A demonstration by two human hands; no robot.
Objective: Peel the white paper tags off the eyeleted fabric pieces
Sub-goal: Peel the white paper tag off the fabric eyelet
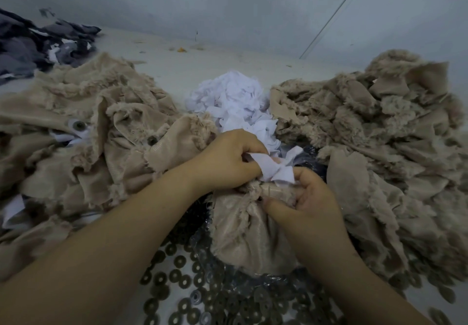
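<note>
Both hands, left (229,158) pinching paper tag (274,166), right (307,198) gripping fabric piece (248,228), over pale table (192,61)

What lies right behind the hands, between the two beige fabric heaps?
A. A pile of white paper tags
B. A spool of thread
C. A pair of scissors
A: a white tag pile sits between the two beige heaps, just beyond the hands.
</note>
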